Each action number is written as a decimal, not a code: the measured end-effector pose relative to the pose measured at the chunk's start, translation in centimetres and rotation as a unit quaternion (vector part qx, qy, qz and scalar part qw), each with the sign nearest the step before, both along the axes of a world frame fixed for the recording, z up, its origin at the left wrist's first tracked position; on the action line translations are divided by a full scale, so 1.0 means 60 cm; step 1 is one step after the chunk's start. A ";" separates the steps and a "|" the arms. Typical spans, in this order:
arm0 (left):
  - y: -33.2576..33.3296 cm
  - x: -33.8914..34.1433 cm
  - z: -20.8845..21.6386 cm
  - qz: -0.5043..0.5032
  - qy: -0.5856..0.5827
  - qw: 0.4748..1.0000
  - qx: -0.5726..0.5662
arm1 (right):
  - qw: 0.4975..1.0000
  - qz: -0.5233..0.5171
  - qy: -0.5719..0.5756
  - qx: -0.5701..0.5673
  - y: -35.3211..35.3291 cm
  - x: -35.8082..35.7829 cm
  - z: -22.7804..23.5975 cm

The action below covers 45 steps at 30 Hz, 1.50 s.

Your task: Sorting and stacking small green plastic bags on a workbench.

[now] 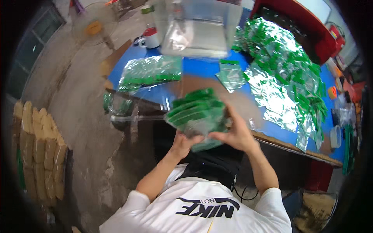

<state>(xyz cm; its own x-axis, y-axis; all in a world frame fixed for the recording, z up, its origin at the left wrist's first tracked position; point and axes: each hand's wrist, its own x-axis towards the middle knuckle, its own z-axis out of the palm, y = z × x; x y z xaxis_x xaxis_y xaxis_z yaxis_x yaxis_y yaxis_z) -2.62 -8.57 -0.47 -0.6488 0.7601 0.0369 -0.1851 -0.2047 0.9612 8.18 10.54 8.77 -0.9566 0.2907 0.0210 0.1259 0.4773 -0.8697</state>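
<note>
Our left hand (186, 142) and right hand (237, 134) gripped a stack of green-topped clear bags (200, 116).
Both were clamped on its lower part; we had it by the near edge of the blue table (200, 67), left of a shiny heap of similar bags (285, 70).

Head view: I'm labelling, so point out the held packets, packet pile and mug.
Held packets (200, 112): head view, middle of the fanned stack.
Packet pile (285, 72): head view, middle of the heap.
Mug (152, 40): head view, its white side.
</note>
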 end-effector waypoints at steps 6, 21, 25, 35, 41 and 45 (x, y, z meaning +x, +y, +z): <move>0.111 -0.104 0.119 -0.051 0.220 0.969 0.102 | 0.978 -0.011 0.167 -0.124 0.060 -0.045 0.008; 0.147 -0.169 0.050 -0.055 0.265 0.962 0.037 | 0.980 -0.050 0.184 0.060 0.075 -0.090 -0.080; 0.139 -0.148 0.067 -0.075 0.120 0.987 0.078 | 0.983 -0.032 0.176 0.044 0.076 -0.096 -0.091; 0.154 -0.186 0.059 -0.073 0.105 0.980 0.152 | 0.985 -0.034 0.169 -0.001 0.081 -0.108 -0.107; 0.146 -0.165 0.062 -0.025 0.158 0.973 0.167 | 0.988 -0.048 0.144 -0.013 0.084 -0.115 -0.097; 0.158 -0.198 0.037 0.069 0.041 0.989 0.126 | 0.991 -0.045 0.128 0.018 0.080 -0.120 -0.104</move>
